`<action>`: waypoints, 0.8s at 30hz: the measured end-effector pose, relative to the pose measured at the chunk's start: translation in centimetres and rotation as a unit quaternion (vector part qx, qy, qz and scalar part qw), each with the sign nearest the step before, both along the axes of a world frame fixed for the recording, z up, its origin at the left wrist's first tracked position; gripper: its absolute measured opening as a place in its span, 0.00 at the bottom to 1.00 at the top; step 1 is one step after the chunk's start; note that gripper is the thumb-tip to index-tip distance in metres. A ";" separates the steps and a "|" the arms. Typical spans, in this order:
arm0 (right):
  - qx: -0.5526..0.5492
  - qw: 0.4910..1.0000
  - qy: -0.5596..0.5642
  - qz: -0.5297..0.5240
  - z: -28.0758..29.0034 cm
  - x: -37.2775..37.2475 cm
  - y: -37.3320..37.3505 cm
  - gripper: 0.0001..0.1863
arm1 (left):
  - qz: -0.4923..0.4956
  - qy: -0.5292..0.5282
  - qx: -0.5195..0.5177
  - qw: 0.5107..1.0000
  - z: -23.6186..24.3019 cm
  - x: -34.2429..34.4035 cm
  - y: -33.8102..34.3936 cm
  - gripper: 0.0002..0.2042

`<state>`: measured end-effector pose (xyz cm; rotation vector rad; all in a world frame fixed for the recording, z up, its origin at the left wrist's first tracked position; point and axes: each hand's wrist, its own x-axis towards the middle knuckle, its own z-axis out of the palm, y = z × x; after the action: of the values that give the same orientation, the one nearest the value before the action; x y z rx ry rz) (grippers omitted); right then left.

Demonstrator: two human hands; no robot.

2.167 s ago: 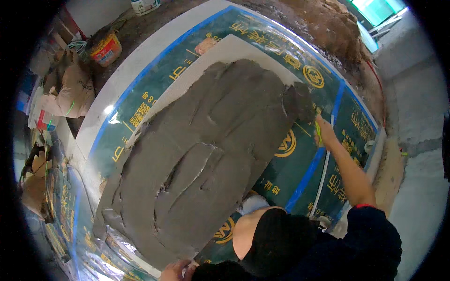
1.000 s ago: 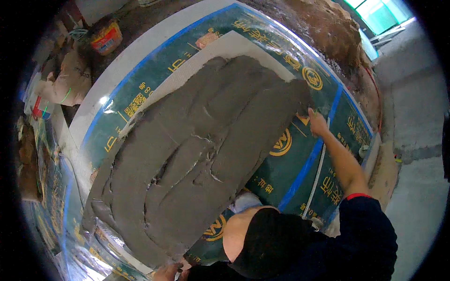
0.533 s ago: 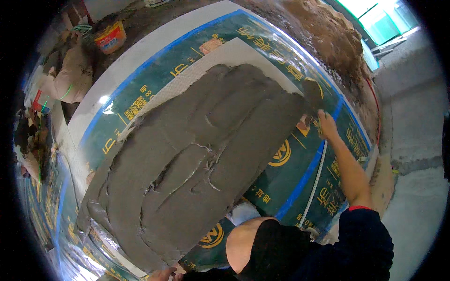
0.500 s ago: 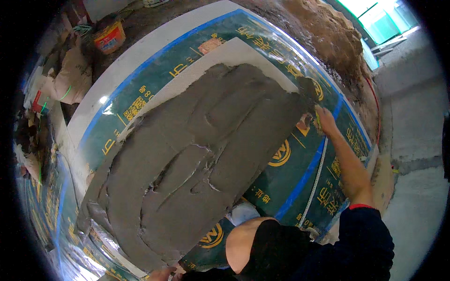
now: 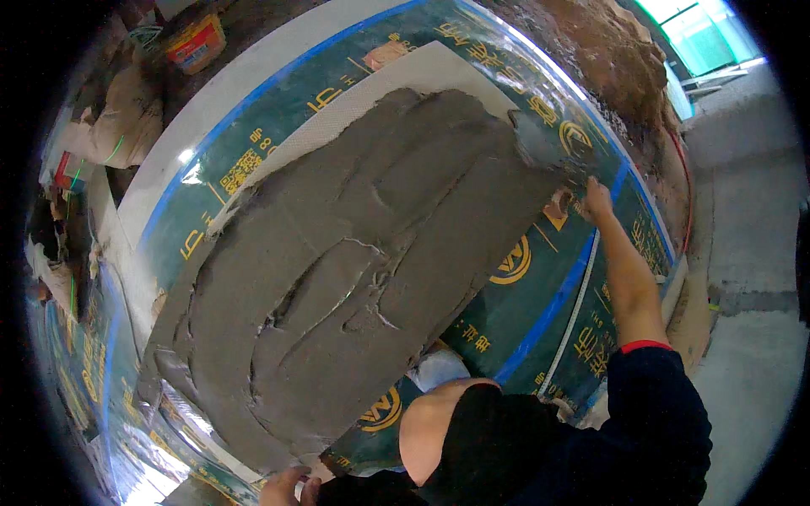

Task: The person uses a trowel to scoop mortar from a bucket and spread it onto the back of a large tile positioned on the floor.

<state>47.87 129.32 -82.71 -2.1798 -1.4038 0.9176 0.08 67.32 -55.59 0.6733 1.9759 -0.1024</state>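
A large pale tile (image 5: 337, 118) lies with its dimpled back up, mostly spread with wet grey mortar (image 5: 337, 219). My right hand (image 5: 597, 201) is closed round the handle of a trowel (image 5: 540, 142) at the tile's far right corner. The grey blade points away and to the left, over the mortar's edge. Most of the handle is hidden in my fist. At the lower edge, my left hand (image 5: 291, 487) is beside the tile's near corner, its visible fingers loosely bent and apart. Nothing held shows there, and part of that hand is cut off.
Green printed protective sheet (image 5: 481, 333) with blue tape lies under the tile. A pale strip like a measuring tape (image 5: 569, 316) runs along it at right. A yellow-red bucket (image 5: 196, 44) and sacks (image 5: 126, 135) stand far left. A sand heap (image 5: 612, 55) rises far right by a concrete wall (image 5: 742, 211).
The trowel has tilted, so more of its blade surface shows by the far right corner. My left hand's fingers show more at the lower edge. The whole view has shifted slightly.
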 end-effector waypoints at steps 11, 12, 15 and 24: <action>-0.112 0.941 0.317 -0.033 4.1 -8.5 -10.6 0.26 | -0.048 -0.019 0.107 0.993 -2.5 -1.1 -2.2 0.14; -0.113 0.937 0.328 -0.043 4.0 -10.5 -10.5 0.26 | -0.036 -0.027 0.091 0.995 -2.1 -1.1 -1.3 0.14; -0.136 0.904 0.403 -0.036 3.2 -16.9 -9.8 0.26 | -0.071 -0.006 0.062 0.995 -1.9 -0.5 -1.4 0.15; -0.276 0.866 0.390 0.148 4.3 -34.1 -10.4 0.28 | -0.089 0.010 0.105 0.990 -2.7 0.0 -2.8 0.16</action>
<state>13.73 118.92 -78.44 -1.5538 -1.1294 2.2267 0.12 64.56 -58.30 0.9881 1.9599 -0.0086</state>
